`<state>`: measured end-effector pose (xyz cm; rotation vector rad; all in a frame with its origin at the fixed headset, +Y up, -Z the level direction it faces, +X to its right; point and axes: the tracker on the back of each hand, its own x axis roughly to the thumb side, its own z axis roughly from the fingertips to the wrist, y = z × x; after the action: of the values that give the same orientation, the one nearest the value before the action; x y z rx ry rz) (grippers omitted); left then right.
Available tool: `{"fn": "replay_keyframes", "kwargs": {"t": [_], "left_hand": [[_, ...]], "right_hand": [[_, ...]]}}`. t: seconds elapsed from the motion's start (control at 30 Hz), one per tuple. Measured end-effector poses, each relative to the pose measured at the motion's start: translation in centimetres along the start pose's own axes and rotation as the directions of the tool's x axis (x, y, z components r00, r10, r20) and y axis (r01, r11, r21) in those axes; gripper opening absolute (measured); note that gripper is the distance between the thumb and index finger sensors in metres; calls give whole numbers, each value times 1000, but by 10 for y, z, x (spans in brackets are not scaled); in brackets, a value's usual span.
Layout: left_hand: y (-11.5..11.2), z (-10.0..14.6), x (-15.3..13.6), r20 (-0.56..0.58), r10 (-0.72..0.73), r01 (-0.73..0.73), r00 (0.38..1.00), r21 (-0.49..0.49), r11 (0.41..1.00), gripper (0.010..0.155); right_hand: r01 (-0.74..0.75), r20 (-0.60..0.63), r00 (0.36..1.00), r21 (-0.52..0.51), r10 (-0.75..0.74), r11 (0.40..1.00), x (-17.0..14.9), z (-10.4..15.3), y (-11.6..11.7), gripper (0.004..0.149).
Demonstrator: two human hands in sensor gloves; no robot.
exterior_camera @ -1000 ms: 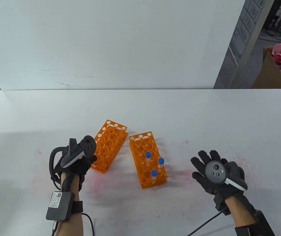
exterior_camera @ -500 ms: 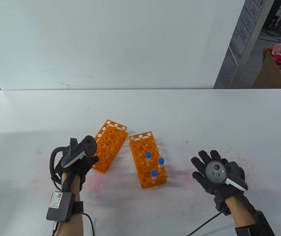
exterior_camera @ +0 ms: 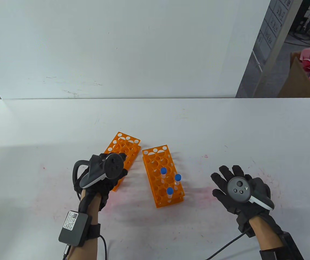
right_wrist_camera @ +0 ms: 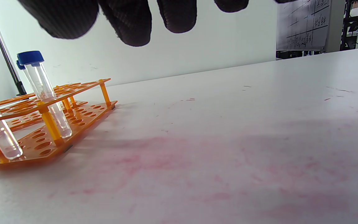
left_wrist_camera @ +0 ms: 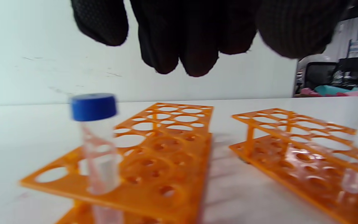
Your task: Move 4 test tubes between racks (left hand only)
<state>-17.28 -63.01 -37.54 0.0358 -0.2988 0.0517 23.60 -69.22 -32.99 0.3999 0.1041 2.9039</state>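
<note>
Two orange racks stand mid-table. The right rack [exterior_camera: 155,159] holds three blue-capped tubes [exterior_camera: 163,171], [exterior_camera: 178,178], [exterior_camera: 169,191] at its near end. My left hand [exterior_camera: 104,187] hovers over the near end of the left rack [exterior_camera: 122,149]. In the left wrist view its fingers [left_wrist_camera: 194,46] hang empty above that rack [left_wrist_camera: 166,149], where one blue-capped tube [left_wrist_camera: 95,140] stands in a near hole. This tube is hidden in the table view. My right hand [exterior_camera: 224,184] rests flat on the table, fingers spread, right of the racks.
A white panel [exterior_camera: 117,48] backs the table. A cardboard box [exterior_camera: 298,81] with coloured paper stands off the back right corner. Pink stains [exterior_camera: 198,192] mark the table between the right rack and my right hand.
My left hand has moved right, from beside the left rack's near left corner to over its near end. The right hand and the three tubes have not moved.
</note>
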Motion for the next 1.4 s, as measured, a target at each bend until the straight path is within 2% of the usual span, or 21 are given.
{"fn": "replay_keyframes", "kwargs": {"t": [0.3,0.4,0.8,1.03,1.4], "left_hand": [[-2,-3,48,187,25,-29,982,15,999,60],[-8,-3,57,231,89,-94,969,8,996,58],[-23,-3,92,340,102,-92,935,-46,995,59],[-34,-1,106,394,98,-98,914,-20,995,59],[-44,3,120,399,32,-51,917,38,998,57]], "right_hand": [[1,2,1000,-12,-1,1000,-1,0,-1,61],[2,0,1000,-15,-2,1000,-2,1,-2,61],[5,-1,1000,-16,-5,1000,-2,0,-3,61],[4,3,1000,-16,-4,1000,-2,0,-3,61],[4,6,1000,-12,-4,1000,-1,-1,-2,61]]}}
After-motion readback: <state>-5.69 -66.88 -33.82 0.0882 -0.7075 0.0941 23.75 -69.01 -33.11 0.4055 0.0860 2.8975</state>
